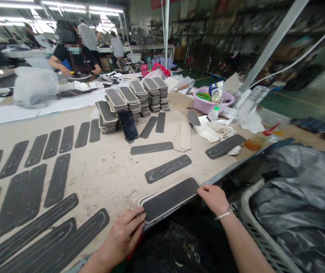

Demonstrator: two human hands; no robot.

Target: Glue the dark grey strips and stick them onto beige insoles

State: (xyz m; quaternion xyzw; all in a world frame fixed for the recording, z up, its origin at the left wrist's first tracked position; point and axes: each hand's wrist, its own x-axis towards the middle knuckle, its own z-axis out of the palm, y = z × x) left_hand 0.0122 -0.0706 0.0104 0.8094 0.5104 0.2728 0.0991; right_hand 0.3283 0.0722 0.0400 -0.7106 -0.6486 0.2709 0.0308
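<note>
A dark grey rounded panel with a pale border [170, 199] lies at the near edge of the table, with another pale-edged piece showing beneath it. My left hand [126, 229] pinches its left end, thumb and fingers closed on the edge. At the opposite end, the fingers of my right hand [215, 199] are closed on the corner. Just beyond the panel is a loose grey strip [168, 168] with shiny streaks. A second grey strip [151, 148] lies farther back, beside a fan of pale cream strips [184, 136].
Many streaked grey strips [58, 180] cover the table's left side. Stacks of bordered panels [131, 98] stand at the back, a phone [128, 126] leaning there. A purple basin [213, 104] and an amber bottle [255, 141] sit rightward. A basket [249, 197] stands beside me; a co-worker [75, 57] works opposite.
</note>
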